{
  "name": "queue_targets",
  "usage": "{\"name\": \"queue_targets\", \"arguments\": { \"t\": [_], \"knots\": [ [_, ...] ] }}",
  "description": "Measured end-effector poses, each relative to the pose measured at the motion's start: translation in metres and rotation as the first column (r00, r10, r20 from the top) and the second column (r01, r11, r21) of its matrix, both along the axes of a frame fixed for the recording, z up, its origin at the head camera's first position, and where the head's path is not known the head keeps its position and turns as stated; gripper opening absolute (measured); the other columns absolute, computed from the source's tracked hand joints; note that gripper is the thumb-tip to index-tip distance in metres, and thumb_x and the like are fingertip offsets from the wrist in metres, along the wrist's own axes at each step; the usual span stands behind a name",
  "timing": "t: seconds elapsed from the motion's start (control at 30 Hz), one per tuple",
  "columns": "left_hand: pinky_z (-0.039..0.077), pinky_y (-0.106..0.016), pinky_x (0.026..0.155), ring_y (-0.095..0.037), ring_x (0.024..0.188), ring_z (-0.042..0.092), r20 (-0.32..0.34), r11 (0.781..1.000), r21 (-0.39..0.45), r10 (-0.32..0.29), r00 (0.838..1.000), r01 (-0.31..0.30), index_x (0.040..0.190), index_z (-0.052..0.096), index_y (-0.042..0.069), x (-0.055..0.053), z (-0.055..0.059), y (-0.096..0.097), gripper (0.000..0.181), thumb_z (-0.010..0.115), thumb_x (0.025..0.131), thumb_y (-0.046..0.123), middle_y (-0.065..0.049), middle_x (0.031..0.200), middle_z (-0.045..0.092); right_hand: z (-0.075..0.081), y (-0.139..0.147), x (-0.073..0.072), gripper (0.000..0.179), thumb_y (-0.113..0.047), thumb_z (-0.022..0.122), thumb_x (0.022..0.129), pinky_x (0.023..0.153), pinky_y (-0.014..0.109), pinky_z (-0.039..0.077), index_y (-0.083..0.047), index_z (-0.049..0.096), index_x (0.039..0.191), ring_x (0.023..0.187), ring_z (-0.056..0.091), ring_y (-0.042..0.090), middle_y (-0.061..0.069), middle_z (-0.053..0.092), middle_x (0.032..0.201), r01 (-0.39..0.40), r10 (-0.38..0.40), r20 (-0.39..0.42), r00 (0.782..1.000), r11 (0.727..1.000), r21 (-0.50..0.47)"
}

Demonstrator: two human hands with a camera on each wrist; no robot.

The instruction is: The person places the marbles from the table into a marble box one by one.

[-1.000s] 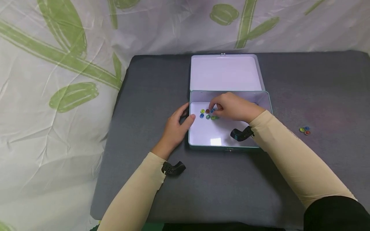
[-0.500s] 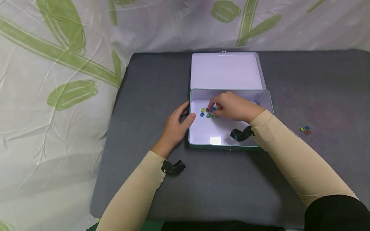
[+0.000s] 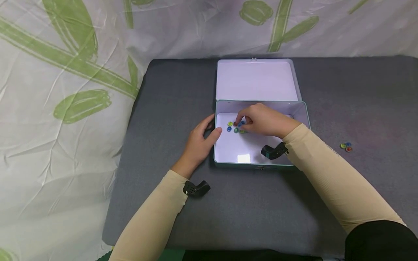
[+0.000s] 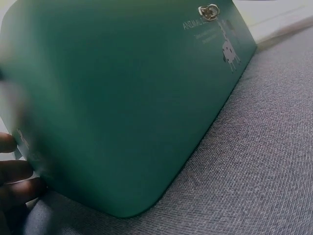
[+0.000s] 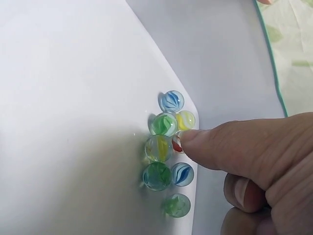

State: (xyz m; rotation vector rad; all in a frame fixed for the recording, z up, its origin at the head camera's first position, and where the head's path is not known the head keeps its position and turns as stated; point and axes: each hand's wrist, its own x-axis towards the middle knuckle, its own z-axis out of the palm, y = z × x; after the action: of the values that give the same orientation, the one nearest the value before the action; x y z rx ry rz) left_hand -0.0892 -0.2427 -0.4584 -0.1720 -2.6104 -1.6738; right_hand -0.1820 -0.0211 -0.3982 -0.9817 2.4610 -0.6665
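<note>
A green tin box (image 3: 253,166) with a white inside stands on the table with its lid laid back. My left hand (image 3: 196,141) holds its left wall, thumb over the rim and fingers against the outside; in the left wrist view, the fingers (image 4: 17,178) are at the wall's lower part. Inside the box, several glass marbles sit close together: blue (image 5: 172,101), yellow (image 5: 186,120), green (image 5: 164,124). My right hand (image 3: 261,119) reaches in, one fingertip touching a red marble (image 5: 177,144) and partly covering it. Another blue marble (image 5: 182,174) lies just beside that finger.
To the right of the box, a small group of marbles (image 3: 346,146), yellow, blue and red, lies on the dark grey table (image 3: 359,98). The opened lid (image 3: 258,79) extends behind the box. A patterned white-and-green cloth (image 3: 196,29) hangs at the back and left.
The head view has shifted slightly. Both hands stay nearly in place, the right one among the marbles and the left one at the box's wall.
</note>
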Motion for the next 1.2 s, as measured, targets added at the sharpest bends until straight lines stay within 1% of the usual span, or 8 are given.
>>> {"name": "queue_targets", "arguments": {
  "t": [0.2, 0.47, 0.7, 0.97, 1.2],
  "knots": [
    [0.037, -0.042, 0.107, -0.020, 0.126, 0.052, 0.002, 1.000, -0.002, -0.005, 1.000, 0.005, 0.146, 0.046, 0.013, 0.0005, 0.0011, 0.0007, 0.070, 0.051, 0.093, 0.057, -0.009, 0.144, 0.050, 0.0003, 0.0008, 0.0008, 0.014, -0.010, 0.073, 0.087, 0.054, 0.027, 0.036, -0.013, 0.074, 0.101, 0.054, 0.042, 0.011, -0.001, 0.051, 0.059, 0.012, -0.013, 0.014, 1.000, 1.000, 0.010],
    [0.037, -0.042, 0.107, -0.020, 0.126, 0.051, 0.003, 1.000, -0.006, -0.002, 1.000, 0.002, 0.147, 0.046, 0.013, 0.0000, 0.0028, 0.0017, 0.071, 0.050, 0.092, 0.059, -0.009, 0.145, 0.049, 0.0028, 0.0025, 0.0009, 0.014, -0.010, 0.072, 0.087, 0.054, 0.027, 0.036, -0.011, 0.074, 0.100, 0.054, 0.042, 0.011, -0.001, 0.048, 0.058, 0.015, -0.015, -0.010, 1.000, 1.000, -0.013],
    [0.038, -0.040, 0.107, -0.020, 0.125, 0.052, -0.015, 1.000, -0.007, -0.001, 1.000, 0.001, 0.146, 0.046, 0.012, -0.0012, 0.0035, 0.0014, 0.070, 0.051, 0.093, 0.057, -0.009, 0.143, 0.051, 0.0046, 0.0023, 0.0005, 0.013, -0.009, 0.072, 0.087, 0.053, 0.027, 0.036, -0.012, 0.075, 0.099, 0.054, 0.042, 0.012, 0.000, 0.049, 0.059, 0.018, -0.019, -0.017, 1.000, 1.000, -0.015],
    [0.037, -0.041, 0.108, -0.020, 0.125, 0.052, -0.002, 1.000, 0.004, -0.005, 1.000, 0.005, 0.146, 0.046, 0.012, -0.0001, 0.0042, 0.0011, 0.066, 0.052, 0.094, 0.051, -0.010, 0.144, 0.050, 0.0056, 0.0025, 0.0007, 0.011, -0.009, 0.072, 0.087, 0.055, 0.027, 0.036, -0.012, 0.074, 0.097, 0.055, 0.043, 0.012, -0.001, 0.049, 0.059, 0.014, -0.015, -0.032, 0.999, 0.999, -0.033],
    [0.037, -0.041, 0.107, -0.019, 0.124, 0.052, 0.000, 1.000, 0.011, -0.003, 1.000, 0.003, 0.146, 0.046, 0.012, 0.0005, 0.0016, 0.0008, 0.065, 0.052, 0.094, 0.049, -0.009, 0.143, 0.051, 0.0063, 0.0040, 0.0016, 0.010, -0.009, 0.071, 0.088, 0.055, 0.028, 0.037, -0.011, 0.074, 0.097, 0.055, 0.043, 0.013, 0.000, 0.048, 0.060, 0.023, -0.024, -0.026, 0.999, 0.998, -0.050]
  ]
}}
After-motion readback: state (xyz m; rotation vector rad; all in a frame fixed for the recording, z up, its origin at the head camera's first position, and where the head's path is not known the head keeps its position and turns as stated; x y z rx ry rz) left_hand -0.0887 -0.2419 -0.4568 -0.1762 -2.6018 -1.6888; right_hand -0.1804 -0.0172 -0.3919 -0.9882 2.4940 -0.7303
